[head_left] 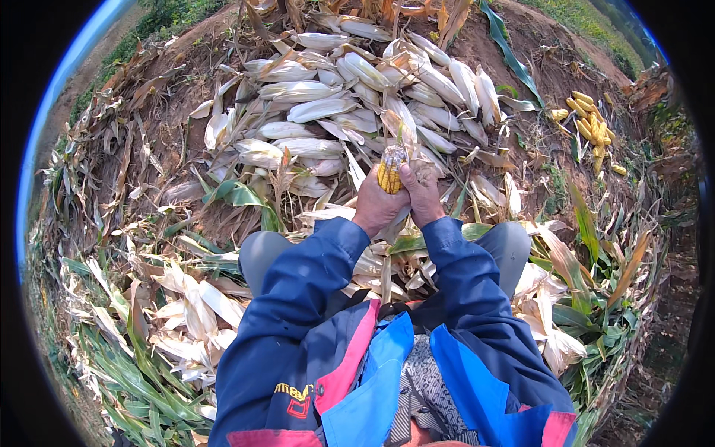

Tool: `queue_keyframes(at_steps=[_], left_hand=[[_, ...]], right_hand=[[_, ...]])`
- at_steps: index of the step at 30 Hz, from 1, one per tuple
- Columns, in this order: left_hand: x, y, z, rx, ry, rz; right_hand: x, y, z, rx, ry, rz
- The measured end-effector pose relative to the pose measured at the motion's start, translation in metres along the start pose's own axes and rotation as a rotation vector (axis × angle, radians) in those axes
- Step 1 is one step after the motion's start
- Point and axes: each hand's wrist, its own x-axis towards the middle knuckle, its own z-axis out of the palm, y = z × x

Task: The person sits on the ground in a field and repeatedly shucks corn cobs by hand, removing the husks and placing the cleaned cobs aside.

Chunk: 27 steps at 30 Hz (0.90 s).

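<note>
A partly husked ear of corn stands tip upward between my hands, just in front of my knees. Yellow kernels show on it, with a pale greyish, discoloured patch near the tip. My left hand wraps around its lower part. On the other side, my right hand has its thumb against the kernels and its fingers around the peeled-back husk. The lower end of the ear is hidden by my hands. Beyond them lies a broad heap of unhusked ears in pale, dry husks.
Several bare yellow cobs lie on the soil at the far right. Stripped husks and green corn leaves cover the ground at my left. More husks lie beside my right knee. A long green leaf crosses the soil behind the heap.
</note>
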Motion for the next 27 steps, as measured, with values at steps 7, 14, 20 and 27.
queue_keyframes(at_steps=[7,14,20,27], left_hand=[[0.009,-0.011,-0.014,-0.174,-0.311,-0.078],[0.005,-0.005,-0.021,-0.173,-0.439,-0.124],[-0.004,-0.009,-0.002,-0.440,-0.317,-0.149],[-0.001,-0.013,-0.011,0.255,0.081,0.252]], right_hand=[[-0.003,0.012,-0.005,-0.072,0.103,-0.098],[0.005,0.018,-0.013,-0.070,0.218,-0.151],[0.009,0.028,-0.019,-0.223,0.311,-0.164],[-0.006,0.014,0.001,-0.297,0.302,-0.181]])
